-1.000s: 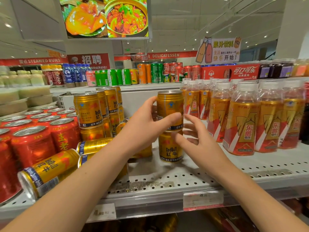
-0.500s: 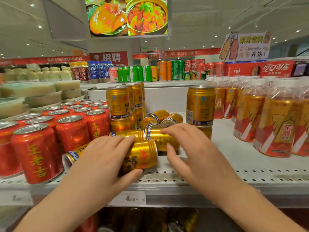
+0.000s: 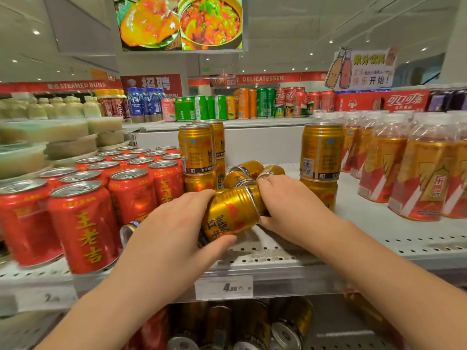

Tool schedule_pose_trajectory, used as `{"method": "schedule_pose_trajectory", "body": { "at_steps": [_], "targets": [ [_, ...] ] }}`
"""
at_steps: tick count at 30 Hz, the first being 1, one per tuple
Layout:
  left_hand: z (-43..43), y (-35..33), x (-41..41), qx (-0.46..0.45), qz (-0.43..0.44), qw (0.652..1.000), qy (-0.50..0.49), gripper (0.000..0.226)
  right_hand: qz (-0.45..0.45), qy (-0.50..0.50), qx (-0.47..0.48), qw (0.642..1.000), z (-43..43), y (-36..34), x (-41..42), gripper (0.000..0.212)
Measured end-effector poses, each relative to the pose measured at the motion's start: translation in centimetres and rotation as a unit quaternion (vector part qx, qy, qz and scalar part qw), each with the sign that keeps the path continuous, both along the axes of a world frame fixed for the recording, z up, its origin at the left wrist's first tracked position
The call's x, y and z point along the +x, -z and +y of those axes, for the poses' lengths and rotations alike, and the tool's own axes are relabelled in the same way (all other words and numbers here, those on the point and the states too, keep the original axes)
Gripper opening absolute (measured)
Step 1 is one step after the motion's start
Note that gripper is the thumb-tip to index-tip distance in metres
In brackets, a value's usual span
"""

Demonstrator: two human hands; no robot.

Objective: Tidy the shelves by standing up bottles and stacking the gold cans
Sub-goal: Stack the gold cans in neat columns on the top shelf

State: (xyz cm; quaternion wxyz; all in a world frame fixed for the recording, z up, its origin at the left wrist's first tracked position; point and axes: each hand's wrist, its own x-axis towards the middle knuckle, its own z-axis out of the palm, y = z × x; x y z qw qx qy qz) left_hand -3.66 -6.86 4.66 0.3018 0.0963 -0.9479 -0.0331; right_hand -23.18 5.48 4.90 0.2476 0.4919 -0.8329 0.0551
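- Red cans (image 3: 83,223) fill the left end of the shelf (image 3: 379,231), upright and packed close. They are not ours to move, but they crowd our left arm.
- Just right of them, the left stack (image 3: 195,152) of gold cans stands two high, with more behind it.
- Our left hand (image 3: 174,231) grips the gold can (image 3: 231,213) round its body, thumb underneath and fingers over the top. The can is tipped on its side, low at the front of the shelf, and we cannot tell whether it touches the shelf.
- We judge this can to be thin, stiff metal. It is probably full and so weighty for its size, and its glossy skin could slip (a wide wrap round the middle seems safer than a pinch at the rim).
- Behind it, several loose gold cans (image 3: 250,170) lie on their sides and would likely roll if nudged.
- Our right hand (image 3: 293,205) closes on the same can's rimmed end, fingers curled over it and thumb below, so both hands share one can.
- Further right, the right stack (image 3: 321,152) also stands two high. A top can sits only on the narrow rim beneath, so we would set it down square.
- Bottles (image 3: 417,173) at the far right all stand upright.
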Motion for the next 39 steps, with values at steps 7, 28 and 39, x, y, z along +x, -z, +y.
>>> {"method": "schedule_pose_trajectory", "body": {
  "at_steps": [7, 28, 39],
  "targets": [
    [0.1, 0.6, 0.0, 0.031, 0.070, 0.996, 0.037, 0.066, -0.110, -0.035, -0.131, 0.985, 3.8, 1.2, 1.5, 0.061],
    [4.6, 0.5, -5.7, 0.321, 0.236, 0.910, 0.112, 0.046, -0.379, -0.142, -0.338, 0.850, 9.3, 3.6, 1.2, 0.054],
    [5.2, 2.5, -6.0, 0.345, 0.241, 0.906, 0.051, 0.054, -0.326, -0.112, -0.247, 0.906, 12.1, 0.5, 0.7, 0.079]
  ]
}}
